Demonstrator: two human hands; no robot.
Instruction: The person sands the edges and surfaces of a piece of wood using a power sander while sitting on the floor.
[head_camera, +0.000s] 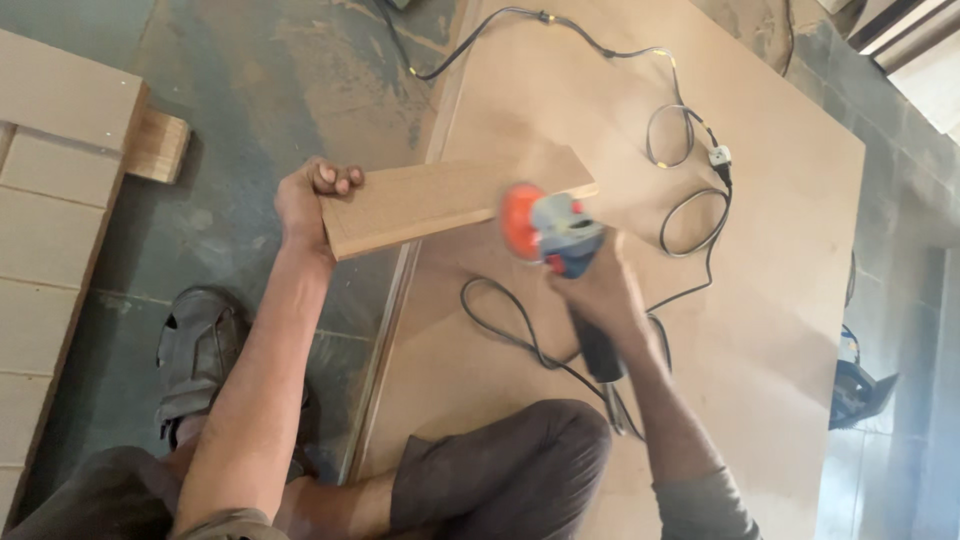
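**Sanding a Hand-Held Board Over a Sheet Panel**

Head view. The left hand (312, 200) is closed around the left end of a narrow wooden board (450, 200), fingers curled over its far edge, thumb side hidden beneath. The board is held off the floor, roughly level, so that its right end reaches out over the left edge of a large sheet panel (760, 300) lying flat on the floor. Holding it by one end leaves the other end free for the tool.

The right hand (600, 295) is closed around the dark body of a powered disc sander (560, 235). Its orange disc (522, 222) meets the board near the right end; the disc is blurred, and exact contact cannot be told. The grip sits behind the head, which keeps the fingers away from the disc.

The black power cord (690, 200) runs from the tool across the panel in loose loops toward the far edge, clear of the board.

The person's knee (520, 460) rests on the near edge of the panel. A sandal (195, 355) lies on the concrete floor (270, 80) left of the panel. Stacked pale boards (50, 250) line the left border of the view, with a small wood block (158, 145) just beside them.
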